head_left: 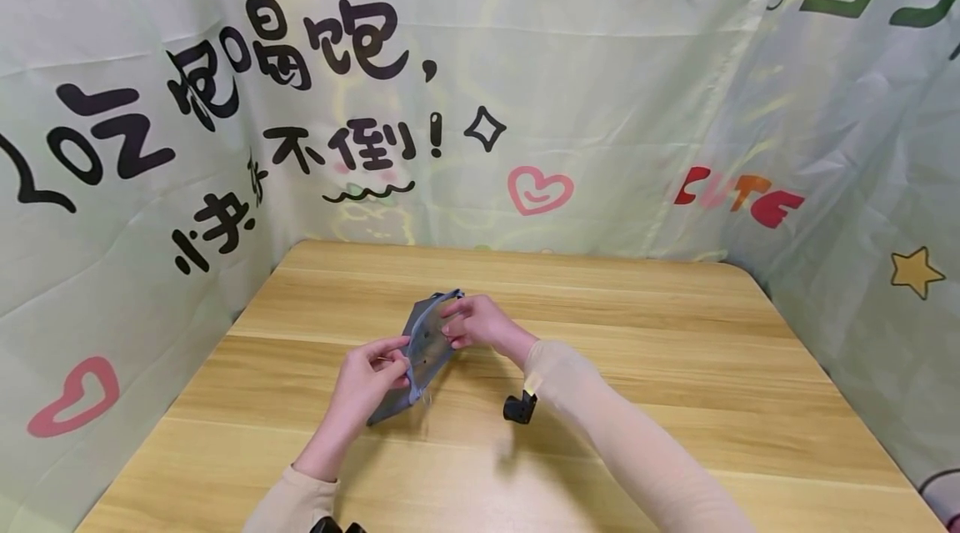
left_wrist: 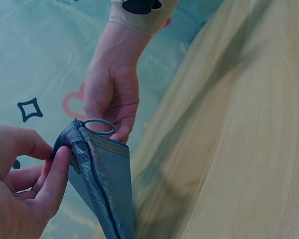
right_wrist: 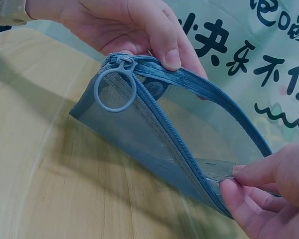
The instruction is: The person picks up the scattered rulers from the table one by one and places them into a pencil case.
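A blue-grey mesh zip pouch (head_left: 433,349) is held tilted above the table, its mouth unzipped. My left hand (head_left: 363,383) pinches the zipper edge at one end, beside the ring-shaped zip pull (right_wrist: 115,90). At the other end is my right hand (head_left: 480,323). In the right wrist view its thumb and forefinger pinch the edge of a thin clear piece (right_wrist: 215,168) at the mouth of the pouch; what that piece is cannot be made out. The left wrist view shows the pouch (left_wrist: 107,172) edge-on, hiding the right fingertips.
A wooden table (head_left: 637,324) lies beneath the hands. Printed cloth (head_left: 465,82) hangs at the back and both sides. A small black device (head_left: 519,408) is attached at the right wrist, above the tabletop.
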{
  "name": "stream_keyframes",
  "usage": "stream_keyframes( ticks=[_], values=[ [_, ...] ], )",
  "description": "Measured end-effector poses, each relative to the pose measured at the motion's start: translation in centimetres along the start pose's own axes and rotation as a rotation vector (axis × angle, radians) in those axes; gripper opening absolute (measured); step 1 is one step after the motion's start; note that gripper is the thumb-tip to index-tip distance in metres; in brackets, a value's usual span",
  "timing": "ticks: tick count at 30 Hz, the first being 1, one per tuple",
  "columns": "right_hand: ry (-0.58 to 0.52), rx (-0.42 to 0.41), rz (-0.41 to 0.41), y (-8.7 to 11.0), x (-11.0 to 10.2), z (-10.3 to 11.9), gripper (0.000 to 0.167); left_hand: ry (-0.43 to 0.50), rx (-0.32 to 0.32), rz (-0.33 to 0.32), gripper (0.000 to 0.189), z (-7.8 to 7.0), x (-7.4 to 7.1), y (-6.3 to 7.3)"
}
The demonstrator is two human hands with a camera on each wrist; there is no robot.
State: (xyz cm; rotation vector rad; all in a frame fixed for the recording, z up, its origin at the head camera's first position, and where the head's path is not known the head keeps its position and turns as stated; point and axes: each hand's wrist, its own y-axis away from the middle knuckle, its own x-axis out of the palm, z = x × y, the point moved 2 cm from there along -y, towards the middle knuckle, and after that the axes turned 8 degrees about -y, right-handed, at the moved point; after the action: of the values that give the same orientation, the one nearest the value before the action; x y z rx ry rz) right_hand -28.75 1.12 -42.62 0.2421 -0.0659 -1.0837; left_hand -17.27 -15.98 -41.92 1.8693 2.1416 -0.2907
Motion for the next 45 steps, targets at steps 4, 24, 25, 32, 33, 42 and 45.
stream_keyframes(
  ticks=[4,24,25,32,33,42,45],
  values=[
    [0.001,0.002,-0.001,0.2,0.1,0.2,0.036,0.000,0.001,0.003,0.035,-0.1,0.0,0.0],
    [0.129,-0.043,-0.039,0.4,0.0,0.5,0.032,0.013,0.007,0.011,0.036,-0.1,0.0,-0.1],
    [0.164,-0.061,-0.049,0.4,-0.1,0.6,0.032,0.014,0.006,0.012,0.036,-0.1,0.0,-0.1],
    [0.280,-0.158,-0.077,0.6,-0.7,0.4,0.029,0.026,0.010,0.010,0.037,-0.2,0.0,-0.1],
    [0.283,-0.163,-0.079,0.6,-0.8,0.4,0.029,0.026,0.013,0.011,0.037,-0.2,0.0,-0.1],
    [0.266,-0.147,-0.115,0.7,-0.9,-0.1,0.033,0.024,0.006,0.015,0.038,-0.3,0.2,0.0],
    [0.260,-0.142,-0.119,0.9,-0.9,-0.1,0.035,0.026,0.005,0.013,0.037,-0.4,0.2,0.0]
  ],
)
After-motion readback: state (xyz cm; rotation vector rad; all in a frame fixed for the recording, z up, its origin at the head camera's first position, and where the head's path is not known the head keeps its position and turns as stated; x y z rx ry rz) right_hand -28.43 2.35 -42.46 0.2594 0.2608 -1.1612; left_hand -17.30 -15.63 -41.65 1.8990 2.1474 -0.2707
